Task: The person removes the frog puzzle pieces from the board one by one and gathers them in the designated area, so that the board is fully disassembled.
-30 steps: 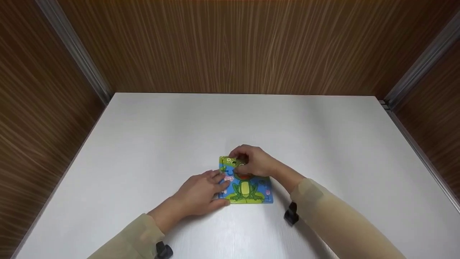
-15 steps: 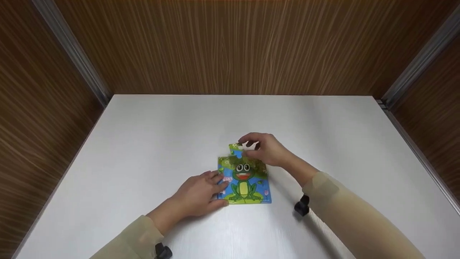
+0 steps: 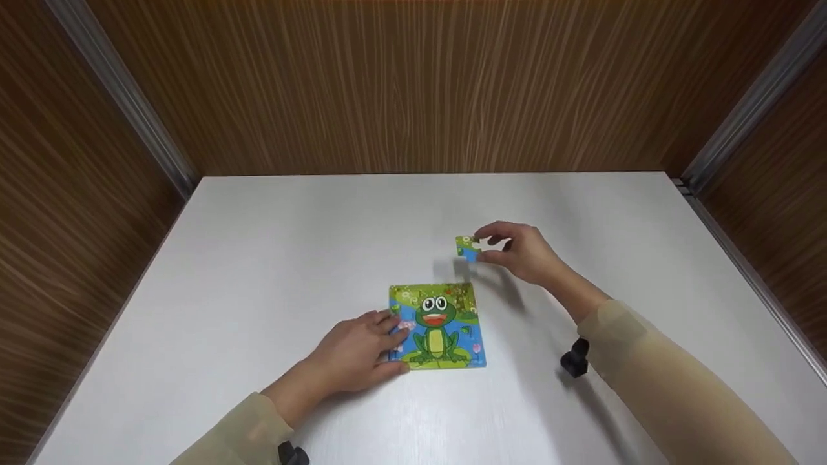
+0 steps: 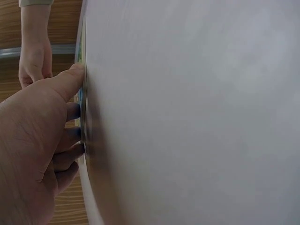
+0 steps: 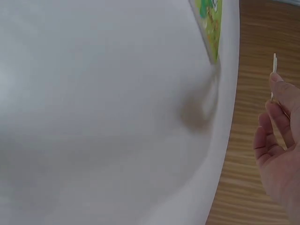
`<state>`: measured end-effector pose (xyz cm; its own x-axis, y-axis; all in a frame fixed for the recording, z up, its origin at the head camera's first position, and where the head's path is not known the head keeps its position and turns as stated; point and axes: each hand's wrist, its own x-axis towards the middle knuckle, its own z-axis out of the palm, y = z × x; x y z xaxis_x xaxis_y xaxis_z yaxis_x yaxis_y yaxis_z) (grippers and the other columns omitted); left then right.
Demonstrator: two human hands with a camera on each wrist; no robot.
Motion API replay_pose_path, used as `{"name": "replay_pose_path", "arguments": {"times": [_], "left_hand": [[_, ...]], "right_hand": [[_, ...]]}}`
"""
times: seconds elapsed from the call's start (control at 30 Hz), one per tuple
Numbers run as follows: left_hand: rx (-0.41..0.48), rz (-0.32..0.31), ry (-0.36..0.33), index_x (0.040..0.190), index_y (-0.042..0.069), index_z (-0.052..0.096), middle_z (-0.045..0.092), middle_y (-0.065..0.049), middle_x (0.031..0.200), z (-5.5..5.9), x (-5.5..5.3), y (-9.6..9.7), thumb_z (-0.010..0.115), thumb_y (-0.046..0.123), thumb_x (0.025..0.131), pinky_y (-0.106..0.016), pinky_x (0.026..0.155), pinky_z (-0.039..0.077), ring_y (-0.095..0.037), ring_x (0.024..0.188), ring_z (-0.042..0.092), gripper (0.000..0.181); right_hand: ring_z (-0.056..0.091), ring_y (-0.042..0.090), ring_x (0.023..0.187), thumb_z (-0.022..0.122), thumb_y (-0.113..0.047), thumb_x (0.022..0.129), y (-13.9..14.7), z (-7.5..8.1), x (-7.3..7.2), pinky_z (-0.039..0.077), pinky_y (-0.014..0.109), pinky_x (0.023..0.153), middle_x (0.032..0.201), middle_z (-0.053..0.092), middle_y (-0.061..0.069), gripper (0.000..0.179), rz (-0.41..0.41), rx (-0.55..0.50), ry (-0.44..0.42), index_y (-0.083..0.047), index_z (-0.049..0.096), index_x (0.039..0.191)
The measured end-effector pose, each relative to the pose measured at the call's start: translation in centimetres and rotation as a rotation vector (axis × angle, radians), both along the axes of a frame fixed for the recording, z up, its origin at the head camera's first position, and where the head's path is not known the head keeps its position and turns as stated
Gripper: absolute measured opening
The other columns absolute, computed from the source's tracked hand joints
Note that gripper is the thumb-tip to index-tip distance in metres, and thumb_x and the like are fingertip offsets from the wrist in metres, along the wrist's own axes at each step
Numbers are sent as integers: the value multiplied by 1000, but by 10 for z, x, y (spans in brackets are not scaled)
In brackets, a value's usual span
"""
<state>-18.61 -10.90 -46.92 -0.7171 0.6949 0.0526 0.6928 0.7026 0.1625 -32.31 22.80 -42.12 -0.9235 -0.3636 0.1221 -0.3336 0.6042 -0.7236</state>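
Observation:
A square frog puzzle (image 3: 437,345) lies flat on the white table in the head view, green and blue with a big-eyed frog. My left hand (image 3: 358,352) rests on its left side, fingers over the edge and thumb at the lower left corner. In the left wrist view the left hand (image 4: 37,126) touches the thin edge of the puzzle. Above the table, up and right of the puzzle, my right hand (image 3: 526,252) pinches a small puzzle piece (image 3: 466,248), green on top and blue below. Seen edge-on, the piece (image 5: 274,63) stands between thumb and fingers in the right wrist view.
The white table (image 3: 291,245) extends around both hands. Brown wood-grain panels (image 3: 413,84) stand at its back and sides, with metal strips in the corners. A dark clip-like object (image 3: 575,358) hangs at the right sleeve cuff, and another (image 3: 294,454) at the left.
My right hand has lifted the puzzle piece off the puzzle's upper left corner and carried it up and to the right. My left hand stays on the puzzle's left side.

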Motion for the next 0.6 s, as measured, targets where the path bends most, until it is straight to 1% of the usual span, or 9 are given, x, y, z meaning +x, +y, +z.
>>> {"name": "replay_pose_path", "arguments": {"times": [0.13, 0.33, 0.47, 0.6], "left_hand": [[-3, -1, -4, 147, 11, 65, 60, -14, 152, -1, 0, -2, 58, 56, 105, -46, 118, 42, -34, 144, 52, 62], [11, 6, 1, 145, 12, 67, 62, -13, 150, -2, 0, -2, 59, 55, 105, -48, 114, 46, -34, 143, 54, 60], [19, 10, 4, 146, 12, 67, 61, -13, 150, -4, 0, -2, 59, 54, 104, -48, 114, 46, -33, 143, 54, 60], [22, 4, 9, 146, 11, 67, 61, -13, 150, -4, 0, -3, 60, 54, 104, -48, 115, 45, -34, 143, 54, 60]], "right_hand": [[65, 29, 116, 84, -11, 93, 13, -7, -4, 53, 45, 95, 127, 74, 7, 34, -34, 1, -9, -8, 75, 126], [63, 30, 117, 82, -11, 94, 29, -16, -10, 53, 46, 97, 128, 73, 10, 34, -70, 17, -32, -6, 74, 127], [63, 32, 117, 80, -10, 95, 35, -22, -12, 53, 47, 98, 128, 72, 11, 35, -94, 32, -56, -6, 73, 128], [64, 33, 116, 81, -8, 94, 38, -27, -14, 52, 47, 99, 127, 72, 13, 36, -126, 23, -97, -5, 73, 129]]}}
